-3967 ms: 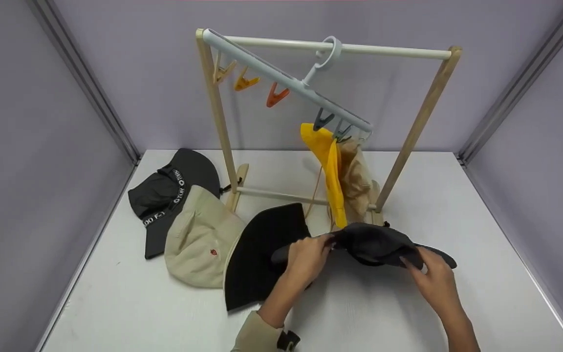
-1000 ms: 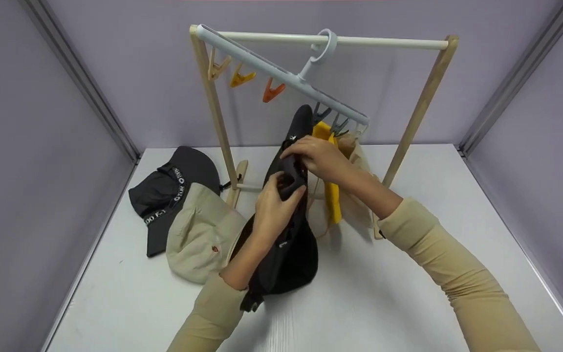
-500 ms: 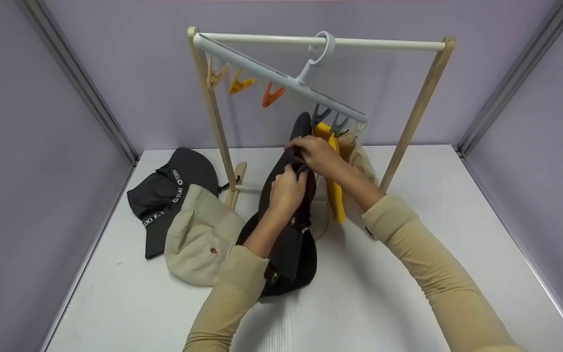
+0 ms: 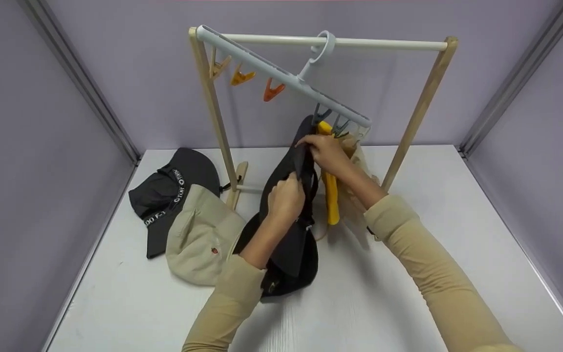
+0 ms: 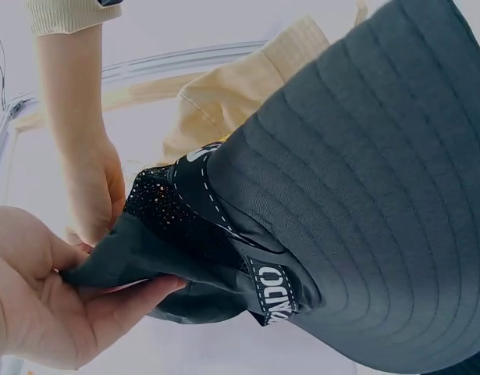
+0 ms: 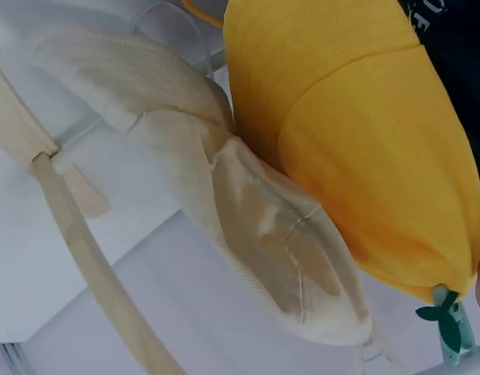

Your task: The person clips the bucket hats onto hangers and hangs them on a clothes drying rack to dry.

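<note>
Both hands hold a black hat below the low end of a pale blue hanger. In the left wrist view it has a wide stitched brim and a white-lettered band. My left hand pinches the folded crown between thumb and fingers. Higher up, my right hand grips the hat's edge near a dark clip. Just right of it hangs a yellow hat, held by a grey-green clip; a beige hat hangs beside it.
A black cap and a beige hat with a small red motif lie on the left of the table, the latter's black brim under the held hat. Orange and yellow clips dangle from the hanger. A wooden rack post stands right.
The black hat has gone from low at the front right to upright under the hanger. Over the last second my left hand has shifted up and slightly right along it.
</note>
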Demonstrator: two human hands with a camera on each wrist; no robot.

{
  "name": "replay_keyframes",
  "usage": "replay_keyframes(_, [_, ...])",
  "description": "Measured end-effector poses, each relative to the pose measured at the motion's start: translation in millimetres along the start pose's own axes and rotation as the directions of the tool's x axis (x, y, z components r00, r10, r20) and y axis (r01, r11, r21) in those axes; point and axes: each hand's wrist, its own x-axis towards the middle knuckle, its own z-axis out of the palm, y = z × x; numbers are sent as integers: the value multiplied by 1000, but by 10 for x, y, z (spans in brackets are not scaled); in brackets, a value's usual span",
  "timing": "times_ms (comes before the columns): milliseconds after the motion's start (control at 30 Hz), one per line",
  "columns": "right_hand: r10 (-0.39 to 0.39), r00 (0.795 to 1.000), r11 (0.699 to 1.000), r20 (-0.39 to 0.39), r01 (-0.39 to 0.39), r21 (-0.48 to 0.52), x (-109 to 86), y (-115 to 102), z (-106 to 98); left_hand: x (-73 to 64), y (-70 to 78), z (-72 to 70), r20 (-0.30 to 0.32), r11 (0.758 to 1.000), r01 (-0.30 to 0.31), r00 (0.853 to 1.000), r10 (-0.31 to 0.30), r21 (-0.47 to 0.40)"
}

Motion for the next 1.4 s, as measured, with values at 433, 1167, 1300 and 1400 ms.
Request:
replay_keyframes(433, [38, 999, 999, 28, -39, 25, 0, -18, 26, 176, -156, 115, -10, 896, 74, 996, -87, -437])
replay_keyframes(1167, [483, 856, 860, -185, -424, 284, 13, -94, -35, 107, 53, 105, -9, 490, 82, 984, -180, -868])
replay_keyframes(1300, [576, 807, 761, -131, -470, 447, 59, -84, -104, 93, 99, 105, -25, 480, 68, 982, -185, -874])
replay_keyframes(1400, [610, 787, 621, -91, -404, 671, 101, -72, -159, 71, 126, 108, -9, 481, 80, 984, -178, -873])
